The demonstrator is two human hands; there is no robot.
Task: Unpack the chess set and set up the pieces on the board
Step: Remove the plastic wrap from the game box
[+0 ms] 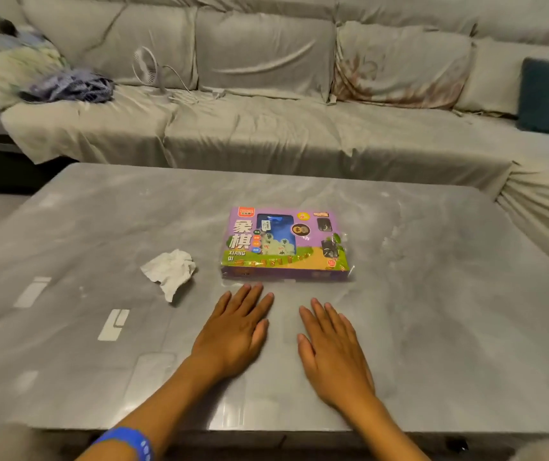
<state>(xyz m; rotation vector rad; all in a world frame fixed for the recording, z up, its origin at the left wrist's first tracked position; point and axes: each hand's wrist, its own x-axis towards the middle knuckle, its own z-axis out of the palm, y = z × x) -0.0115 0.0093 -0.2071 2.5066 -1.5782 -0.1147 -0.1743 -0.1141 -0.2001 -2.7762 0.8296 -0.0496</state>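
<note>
fingers of both hands lie flat on the table (433, 294), just short of the sealed box (284, 244).

A grey marbled table (433, 294) carries a purple xiangqi box (284, 244) in clear wrap, lying flat near its middle. A crumpled white tissue (170, 271) lies to the left of the box, apart from it. Just on the near side of the box, the left hand (235, 331) and right hand (331, 349) lie palm down on the table, fingers straight, neither touching the box.
</note>
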